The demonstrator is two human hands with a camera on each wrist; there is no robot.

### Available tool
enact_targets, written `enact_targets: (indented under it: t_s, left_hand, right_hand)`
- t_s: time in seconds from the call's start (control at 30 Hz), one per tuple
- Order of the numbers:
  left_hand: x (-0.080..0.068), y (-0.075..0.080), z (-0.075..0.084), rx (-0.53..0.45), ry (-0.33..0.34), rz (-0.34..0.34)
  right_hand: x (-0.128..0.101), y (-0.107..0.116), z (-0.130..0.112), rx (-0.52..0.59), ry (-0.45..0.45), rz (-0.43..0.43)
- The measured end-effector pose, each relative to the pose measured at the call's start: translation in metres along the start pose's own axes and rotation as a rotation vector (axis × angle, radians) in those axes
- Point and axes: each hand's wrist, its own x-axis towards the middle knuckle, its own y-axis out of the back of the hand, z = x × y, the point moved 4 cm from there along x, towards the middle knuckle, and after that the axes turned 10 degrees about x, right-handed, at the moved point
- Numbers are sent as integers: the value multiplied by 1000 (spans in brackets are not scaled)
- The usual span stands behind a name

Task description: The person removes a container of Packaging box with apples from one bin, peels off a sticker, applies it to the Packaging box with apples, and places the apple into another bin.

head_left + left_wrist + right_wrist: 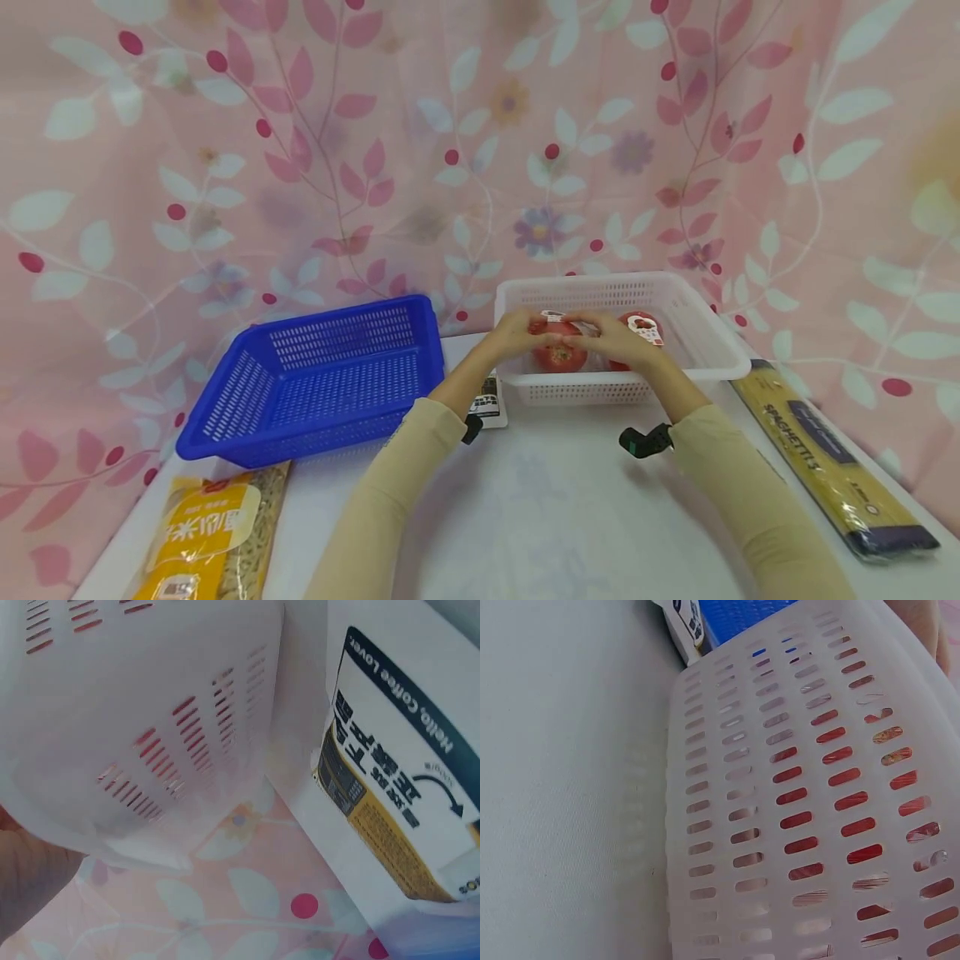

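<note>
Both hands are over the white basket (pixel 600 390). From the left, my left hand (pixel 513 335) curls its fingers over a red round fruit (pixel 558 357) and sets its thumb across the front. My right hand (pixel 617 337) grips the same fruit from the other side, thumb tip close to the left one. The fruit appears wrapped in clear plastic with a white label on top. A second red fruit (pixel 637 327) with a label sits in the basket, partly behind the right hand. Through the slots in the right wrist view, more red shows (pixel 802 817).
A blue basket (pixel 337 383) stands at the left. Between the baskets lies a white coffee packet (pixel 397 780). A yellow food bag (pixel 210 533) lies at front left, a spaghetti pack (pixel 832 462) at right. A floral curtain (pixel 480 150) hangs behind the table.
</note>
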Motion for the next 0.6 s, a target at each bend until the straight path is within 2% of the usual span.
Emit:
enact_targets:
  t_s: [0.1,0.2,0.43,0.6]
  left_hand:
    - [2,-5,2,19,-2,-6]
    - [3,-6,3,71,24,-3]
    - [2,-12,9,178,104,-5]
    - [-2,-19,13,297,113,-3]
  right_hand:
    - [-1,1,5,-13,-51,6]
    - [-1,2,5,-37,-78,8]
    - [-3,2,7,-95,-58,12]
    - [-3,-2,11,-171,-52,6]
